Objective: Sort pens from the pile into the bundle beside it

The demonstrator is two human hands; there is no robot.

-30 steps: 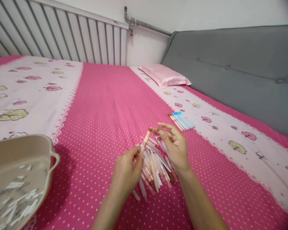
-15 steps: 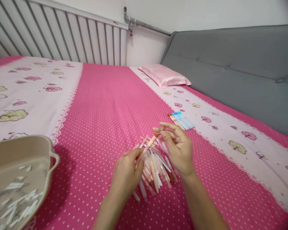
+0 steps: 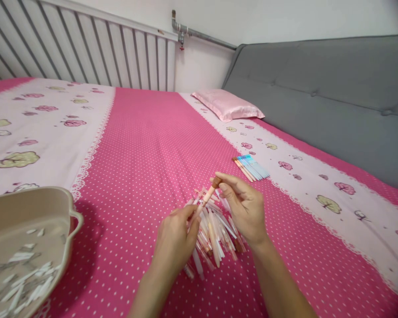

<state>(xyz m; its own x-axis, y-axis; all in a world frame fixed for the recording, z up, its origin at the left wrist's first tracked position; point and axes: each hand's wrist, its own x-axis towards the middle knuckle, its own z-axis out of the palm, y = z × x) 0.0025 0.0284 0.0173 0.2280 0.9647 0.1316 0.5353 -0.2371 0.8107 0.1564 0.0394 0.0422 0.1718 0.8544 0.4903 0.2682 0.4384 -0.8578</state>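
My left hand [image 3: 176, 236] is closed around the lower barrel of a pale peach pen [image 3: 207, 196], which tilts up to the right. At the pen's upper end, my right hand [image 3: 247, 205] pinches the brown end piece [image 3: 216, 181] between thumb and fingers. Below both hands lies a loose pile of pen parts [image 3: 215, 234], pink, white, clear and brown, partly covered by my left hand. Beyond my right hand a neat row of pens [image 3: 252, 168] rests on the bed, some peach with brown ends, others pale blue with bright blue ends.
A beige basin [image 3: 64, 198] with a side handle stands at the left, holding many small white and grey pieces [image 3: 23, 269]. The pink dotted bedspread [image 3: 142, 154] lies under everything. Farther off are a pink pillow [image 3: 227, 104], a grey headboard [image 3: 328, 84] and a white radiator [image 3: 96, 48].
My right hand has shifted slightly left, and its fingertips now sit closer around the pen's brown end. The left hand keeps its hold on the barrel, almost unmoved.
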